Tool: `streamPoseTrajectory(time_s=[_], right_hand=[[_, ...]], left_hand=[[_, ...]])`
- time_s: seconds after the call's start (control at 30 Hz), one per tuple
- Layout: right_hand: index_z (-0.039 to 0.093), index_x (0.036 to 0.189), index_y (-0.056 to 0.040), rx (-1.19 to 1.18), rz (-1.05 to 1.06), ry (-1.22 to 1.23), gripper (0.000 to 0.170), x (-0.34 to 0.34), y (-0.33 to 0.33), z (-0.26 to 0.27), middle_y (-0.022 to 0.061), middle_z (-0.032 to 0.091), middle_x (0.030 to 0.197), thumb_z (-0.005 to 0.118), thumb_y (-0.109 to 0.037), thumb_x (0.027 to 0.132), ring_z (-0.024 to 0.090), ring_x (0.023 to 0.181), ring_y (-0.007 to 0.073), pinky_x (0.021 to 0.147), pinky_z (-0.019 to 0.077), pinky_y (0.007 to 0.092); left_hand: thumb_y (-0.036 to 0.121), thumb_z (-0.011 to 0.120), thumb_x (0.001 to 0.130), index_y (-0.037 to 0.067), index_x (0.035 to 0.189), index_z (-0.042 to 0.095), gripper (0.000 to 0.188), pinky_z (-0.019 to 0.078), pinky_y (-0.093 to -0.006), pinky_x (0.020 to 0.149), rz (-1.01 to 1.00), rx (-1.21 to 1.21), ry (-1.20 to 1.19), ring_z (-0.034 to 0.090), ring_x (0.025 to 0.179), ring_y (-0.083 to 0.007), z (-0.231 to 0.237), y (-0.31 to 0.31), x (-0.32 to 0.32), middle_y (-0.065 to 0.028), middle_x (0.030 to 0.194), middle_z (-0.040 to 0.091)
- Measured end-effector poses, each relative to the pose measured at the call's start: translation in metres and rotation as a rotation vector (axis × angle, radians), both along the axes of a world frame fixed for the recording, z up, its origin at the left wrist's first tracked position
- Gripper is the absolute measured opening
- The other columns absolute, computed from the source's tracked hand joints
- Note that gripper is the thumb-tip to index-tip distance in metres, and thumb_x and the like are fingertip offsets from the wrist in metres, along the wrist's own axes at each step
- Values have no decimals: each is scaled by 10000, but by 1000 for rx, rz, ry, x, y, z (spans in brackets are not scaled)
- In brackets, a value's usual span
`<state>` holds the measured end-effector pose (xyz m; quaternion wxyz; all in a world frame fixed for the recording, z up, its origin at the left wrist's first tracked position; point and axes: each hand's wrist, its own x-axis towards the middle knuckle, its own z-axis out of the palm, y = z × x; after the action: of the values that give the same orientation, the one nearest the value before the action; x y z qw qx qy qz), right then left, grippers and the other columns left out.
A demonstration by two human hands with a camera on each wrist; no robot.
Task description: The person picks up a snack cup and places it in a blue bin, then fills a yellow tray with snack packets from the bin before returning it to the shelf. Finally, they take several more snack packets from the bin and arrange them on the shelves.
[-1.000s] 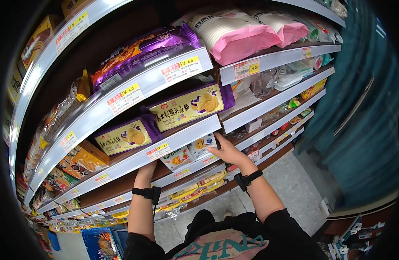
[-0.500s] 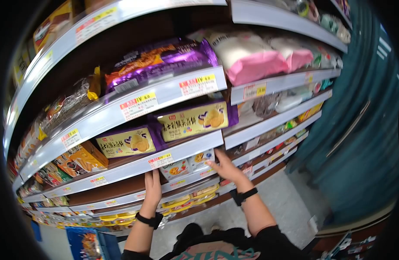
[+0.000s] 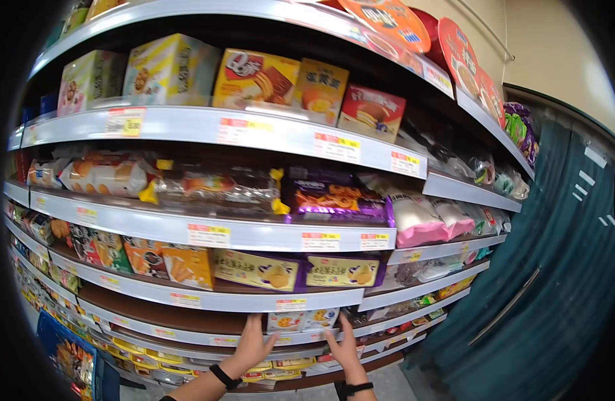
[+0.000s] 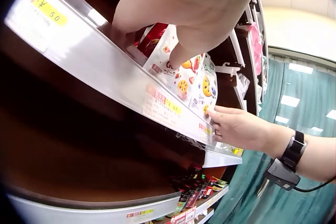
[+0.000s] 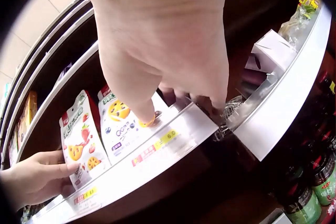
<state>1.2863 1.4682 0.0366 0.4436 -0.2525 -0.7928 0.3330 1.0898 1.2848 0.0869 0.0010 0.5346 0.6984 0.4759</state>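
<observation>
Two white cookie packs stand side by side on a lower shelf, one with strawberries (image 5: 79,124) and one with blueberries (image 5: 115,124). At the strawberry pack's left edge is my left hand (image 3: 254,344), its thumb on the front and its fingers round the side, as the right wrist view shows. My right hand (image 3: 346,342) holds the outer edge of the blueberry pack, thumb across its printed face. In the left wrist view, its fingers curl near the price rail (image 4: 131,90). Both packs rest upright behind that rail.
Just above, purple-and-yellow biscuit packs (image 3: 257,271) line a shelf whose front rail overhangs my hands. To the right hangs a teal curtain (image 3: 508,267). A blue bin (image 3: 50,337) of snacks stands low left, and jars (image 5: 304,203) sit on a shelf below.
The head view has tilted upward, bringing higher shelves into sight. My left hand, flat-fingered under the shelf rail half a second ago, has its thumb at the strawberry pack. My right hand stays by the blueberry pack.
</observation>
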Motion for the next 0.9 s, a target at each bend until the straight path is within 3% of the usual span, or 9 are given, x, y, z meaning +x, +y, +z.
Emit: streamPoseTrajectory(time_s=[0.07,0.17,0.2,0.27,0.37,0.47,0.63,0.83,0.9], right_hand=[[371,1341,77,98,-143,-10,622,12,-28,3,274,429,1348,661,-161,845,431,1258,373,1057,328,409],[447,1320,18,-57,-201,51,530,34,-82,-17,195,506,1306,658,-130,857,485,1222,277,1029,369,362],[493,1290,8,-108,-192,83,477,40,-103,-22,180,543,1277,652,-146,867,523,1187,262,1004,400,356],[638,1059,-11,-381,-194,8,221,54,-159,-20,93,670,942,621,-163,899,622,882,177,804,501,309],[630,1082,-8,-532,-140,-223,213,75,-213,-70,85,670,976,625,-117,899,606,915,141,818,494,300],[628,1090,-7,-533,-100,-272,217,76,-262,-97,84,670,983,618,-120,905,606,934,144,828,493,297],[626,1105,-2,-585,-63,-275,235,63,-322,-88,103,672,1014,606,-138,914,609,952,156,846,490,297],[615,1152,-18,-529,47,-444,270,62,-369,-77,156,664,1073,595,-153,919,613,1033,209,917,466,344],[591,1198,-20,-699,78,-559,354,65,-379,-63,131,632,1165,632,-200,896,602,1072,222,932,462,341]], left_hand=[[182,695,821,-86,1341,280,718,384,-432,1010,-84,39,-35,420,1200,-431,-5,-21,-5,-305,1290,385],[141,689,815,-42,1350,316,677,377,-414,1035,-178,60,-19,382,1266,-372,-9,-70,-14,-222,1333,402],[82,666,821,-9,1296,429,539,436,-382,985,-132,86,86,479,1203,-319,12,-95,-13,-191,1303,434],[161,646,874,51,1245,523,406,429,-407,969,-120,-36,-107,500,1195,-311,-41,-126,-22,-172,1335,450],[94,617,880,32,1228,517,367,456,-382,936,-340,-243,-332,539,1142,-297,-58,-174,-33,-155,1268,491],[49,584,889,30,1207,539,321,481,-357,904,-463,-113,-340,571,1094,-286,-99,-201,-36,-144,1237,514],[35,565,895,53,1166,592,272,467,-348,941,-513,-251,-489,563,1118,-260,-134,-241,-24,-119,1273,493],[-9,630,826,78,1110,605,298,531,-281,831,-552,-292,-523,636,919,-180,-127,-287,-12,-107,1189,488],[31,671,810,98,1114,608,317,547,-286,800,-521,-331,-480,637,867,-172,-121,-307,-11,-99,1138,500]])
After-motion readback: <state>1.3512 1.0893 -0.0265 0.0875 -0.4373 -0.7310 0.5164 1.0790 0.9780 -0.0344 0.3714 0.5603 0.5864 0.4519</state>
